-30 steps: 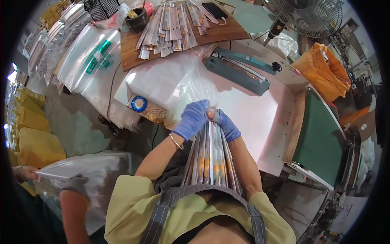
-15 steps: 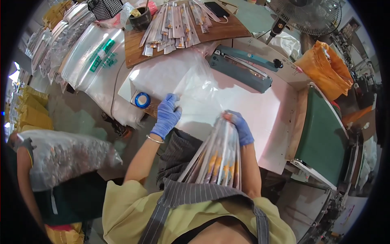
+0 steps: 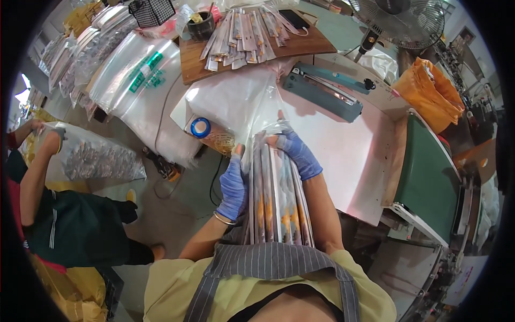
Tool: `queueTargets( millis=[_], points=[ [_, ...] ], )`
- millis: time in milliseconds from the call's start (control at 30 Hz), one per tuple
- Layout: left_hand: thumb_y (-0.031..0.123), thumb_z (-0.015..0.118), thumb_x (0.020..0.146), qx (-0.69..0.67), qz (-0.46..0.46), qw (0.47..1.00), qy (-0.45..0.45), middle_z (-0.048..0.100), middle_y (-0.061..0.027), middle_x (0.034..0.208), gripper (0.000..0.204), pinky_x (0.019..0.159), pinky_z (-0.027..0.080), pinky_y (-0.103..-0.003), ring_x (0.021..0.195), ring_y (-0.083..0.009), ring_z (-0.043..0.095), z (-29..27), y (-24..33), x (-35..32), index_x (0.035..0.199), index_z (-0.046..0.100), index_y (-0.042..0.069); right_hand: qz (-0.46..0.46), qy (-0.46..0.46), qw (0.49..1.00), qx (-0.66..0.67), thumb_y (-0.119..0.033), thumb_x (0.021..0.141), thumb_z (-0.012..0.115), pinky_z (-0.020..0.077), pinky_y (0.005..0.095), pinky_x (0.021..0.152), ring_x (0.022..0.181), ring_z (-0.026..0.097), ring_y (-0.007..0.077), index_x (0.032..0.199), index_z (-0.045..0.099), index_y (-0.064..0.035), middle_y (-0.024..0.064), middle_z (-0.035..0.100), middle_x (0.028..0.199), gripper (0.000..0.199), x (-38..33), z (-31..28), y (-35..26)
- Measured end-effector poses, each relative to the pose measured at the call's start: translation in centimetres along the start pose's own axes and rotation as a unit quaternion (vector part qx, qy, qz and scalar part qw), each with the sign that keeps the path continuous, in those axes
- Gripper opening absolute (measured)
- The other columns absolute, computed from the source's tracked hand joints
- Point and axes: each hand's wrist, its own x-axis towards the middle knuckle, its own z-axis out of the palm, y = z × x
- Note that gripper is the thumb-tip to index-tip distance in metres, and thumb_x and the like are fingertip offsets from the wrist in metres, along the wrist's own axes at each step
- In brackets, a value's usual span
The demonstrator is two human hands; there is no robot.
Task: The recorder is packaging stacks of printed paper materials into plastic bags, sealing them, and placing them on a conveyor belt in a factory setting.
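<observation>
A bundle of long, narrow printed packets (image 3: 274,198) stretches from my apron toward the table. My right hand (image 3: 298,154), in a blue glove, is wrapped round its far end from the right. My left hand (image 3: 234,187), gloved alike, closes against the bundle's left side with the thumb pointing up; its fingertips are partly hidden. A clear plastic bag (image 3: 263,114) lies around the far end of the packets, and how far they sit inside it is hard to tell. Beyond it rests a stack of clear bags (image 3: 222,99).
A grey-blue bar sealer (image 3: 322,95) stands on the white tabletop (image 3: 343,155). Left of the bags is a blue-rimmed tape roll (image 3: 200,127). More packets (image 3: 244,40) lie on a wooden board (image 3: 306,43). At left, a co-worker holds a filled clear bag (image 3: 102,155).
Both hands have come together at the bundle; the left moved down and right from the bag. The bundle's far end has moved forward to the bag. At left, the co-worker's bag has lifted.
</observation>
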Motion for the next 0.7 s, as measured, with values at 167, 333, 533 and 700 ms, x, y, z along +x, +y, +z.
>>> queueTargets(
  millis=[167, 333, 533, 700],
  points=[
    [0.007, 0.042, 0.086, 0.182, 0.291, 0.934, -0.102, 0.06, -0.009, 0.096, 0.028, 0.055, 0.046, -0.028, 0.057, -0.0209, 0.056, -1.6, 1.3, -0.3, 0.114, 0.044, 0.009, 0.002, 0.064, 0.993, -0.097, -0.013, 0.076, 0.064, 0.0423, 0.019, 0.064, 0.07, 0.049, 0.0065, 0.14, 0.001, -0.002, 0.0001, 0.054, 0.085, 0.09, -0.7, -1.4, 1.3],
    [0.022, 0.031, 0.095, 0.009, 0.087, 0.996, 0.012, 0.06, -0.0089, 0.098, 0.031, 0.071, 0.049, -0.028, 0.072, -0.0208, 0.059, 1.1, -1.6, 0.6, 0.112, 0.049, 0.004, 0.02, 0.044, 0.998, -0.031, -0.014, 0.072, 0.071, 0.0431, 0.0207, 0.069, 0.079, 0.047, 0.0099, 0.139, -0.005, -0.0017, 0.0059, 0.05, 0.1, 0.102, -0.2, -0.7, 0.2],
    [0.019, 0.035, 0.094, -0.772, -0.209, 0.429, -0.42, 0.051, -0.0113, 0.112, 0.035, 0.082, 0.047, -0.03, 0.099, -0.0175, 0.052, 11.8, -7.8, 0.8, 0.118, 0.045, -0.003, -0.176, 0.078, 0.98, -0.054, -0.047, 0.059, 0.078, 0.0439, 0.0315, 0.08, 0.096, 0.046, 0.0174, 0.14, -0.005, -0.0054, 0.0136, 0.035, 0.127, 0.123, -2.3, -4.8, 1.8],
    [0.024, 0.042, 0.092, -0.645, -0.361, 0.504, -0.447, 0.056, -0.0108, 0.098, 0.034, 0.071, 0.05, -0.029, 0.083, -0.0185, 0.056, 15.4, -6.3, 2.7, 0.116, 0.046, 0.0, -0.224, 0.21, 0.949, -0.068, -0.047, 0.064, 0.074, 0.0308, 0.0373, 0.1, 0.123, 0.033, 0.027, 0.139, -0.01, -0.0094, 0.0178, 0.03, 0.134, 0.119, -9.8, -1.4, -1.2]
  ],
)
